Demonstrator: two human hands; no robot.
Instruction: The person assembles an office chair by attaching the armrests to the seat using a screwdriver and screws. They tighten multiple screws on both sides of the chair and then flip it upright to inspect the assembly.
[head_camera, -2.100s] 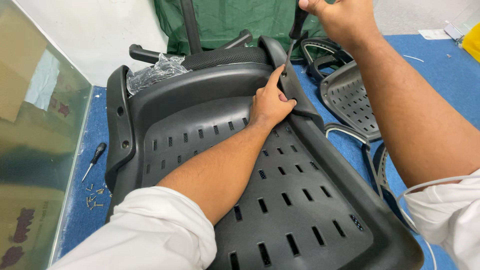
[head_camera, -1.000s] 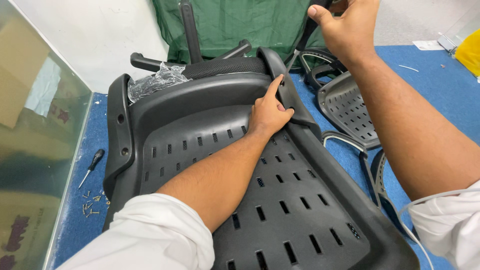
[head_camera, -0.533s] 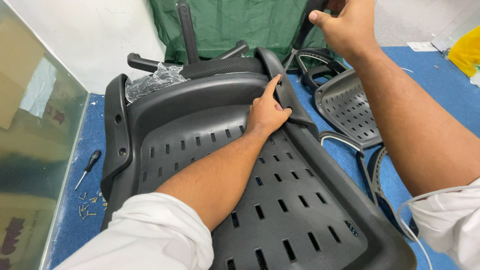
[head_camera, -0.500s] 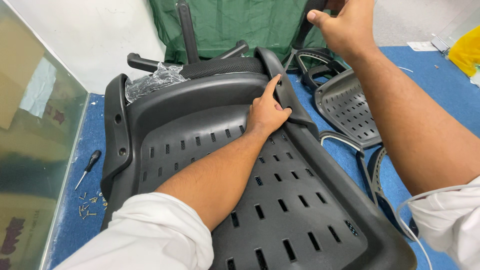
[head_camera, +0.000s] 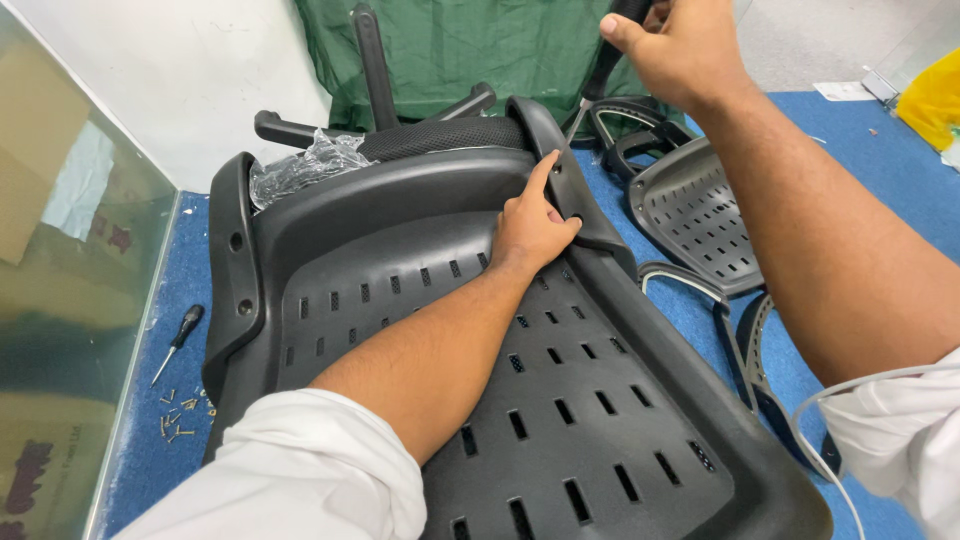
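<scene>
While the left hand (head_camera: 532, 225) presses flat on the black chair back (head_camera: 480, 330), fingers curled at its right armrest bracket (head_camera: 570, 185), the chair back lies on blue carpet (head_camera: 680, 310). Above and just behind, the right hand (head_camera: 680, 45) is closed around a screwdriver (head_camera: 600, 75).

Blue carpeted floor (head_camera: 880, 190) under black slotted chair shell (head_camera: 560, 420), small screwdriver (head_camera: 178, 340), loose screws (head_camera: 180, 418), perforated plastic panel (head_camera: 700, 220).

Bright, even indoor light with soft shadows; the black chair shell (head_camera: 480, 330) shows faint sheen; sharp focus, slight wide-angle stretch at edges.
</scene>
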